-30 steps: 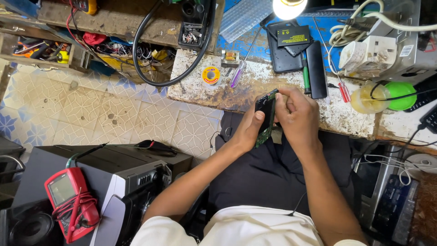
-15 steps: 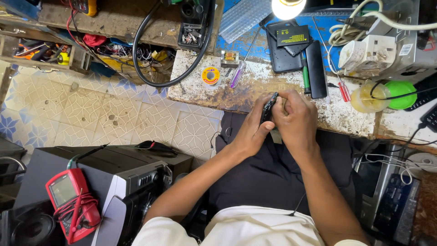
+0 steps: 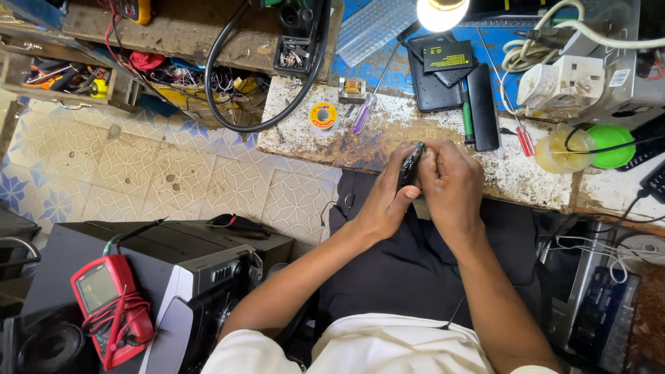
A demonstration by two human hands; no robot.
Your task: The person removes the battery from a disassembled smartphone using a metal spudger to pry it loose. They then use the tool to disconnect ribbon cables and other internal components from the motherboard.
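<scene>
The small dark device (image 3: 410, 166), thin and slab-like, stands on edge between my two hands, just over the near edge of the workbench (image 3: 388, 135) and above my lap. My left hand (image 3: 388, 201) closes around its lower part from the side, thumb lying up along its face. My right hand (image 3: 450, 181) closes on it from the other side, fingers curled over the top so that most of the device is hidden; only its dark upper edge shows between my hands. Both hands grip it firmly, and the two hands touch each other around it.

On the stained benchtop just beyond my hands lie a purple-handled screwdriver (image 3: 363, 114), a yellow spool of solder (image 3: 323, 115) and a small transformer (image 3: 352, 90). Farther back, on the blue mat, sit a flat black case (image 3: 431, 86) with a black battery (image 3: 448, 57) on it, a green pen (image 3: 467, 114) and a long black bar (image 3: 483, 107). A red-handled screwdriver (image 3: 524, 138) lies to the right, near a yellowish tub (image 3: 554, 154) and a green lid (image 3: 613, 142). A bright lamp (image 3: 443, 12) shines from above. A thick black cable (image 3: 228, 104) loops off the left end of the bench. Down on the tiled floor side, a red multimeter (image 3: 104, 301) rests on a grey stereo unit (image 3: 180, 270)
</scene>
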